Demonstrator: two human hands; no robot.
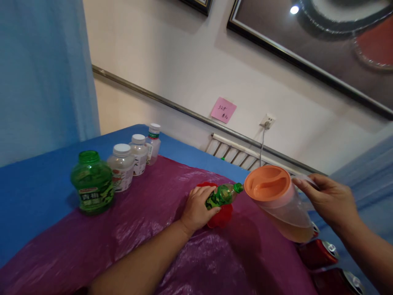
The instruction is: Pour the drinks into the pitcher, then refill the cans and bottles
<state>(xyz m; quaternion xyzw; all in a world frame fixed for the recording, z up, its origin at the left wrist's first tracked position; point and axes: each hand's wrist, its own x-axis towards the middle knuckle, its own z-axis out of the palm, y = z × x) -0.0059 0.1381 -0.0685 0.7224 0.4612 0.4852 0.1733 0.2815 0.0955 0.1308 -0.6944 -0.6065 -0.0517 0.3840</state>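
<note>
A small green bottle [223, 195] is gripped by the closed left hand [196, 209] over a red thing [221, 216] on the purple sheet [147, 229], and a jug [278, 200] of brownish drink is held tipped by its handle in the closed right hand [328, 200]. The bottle's green cap looks on and no drink is seen flowing, so pouring seems not yet begun. Farther off, four other bottles [123, 172] are lined up untouched.

Five bottles in all: one large green bottle [92, 182], three white-capped clear bottles [122, 167] in a row behind it, and one small green bottle [222, 195]. One orange-lidded pitcher [278, 200]. Three red cans [319, 253] at the right edge. One pink sticky note [223, 110] on the wall. Two framed pictures [313, 37] above.
</note>
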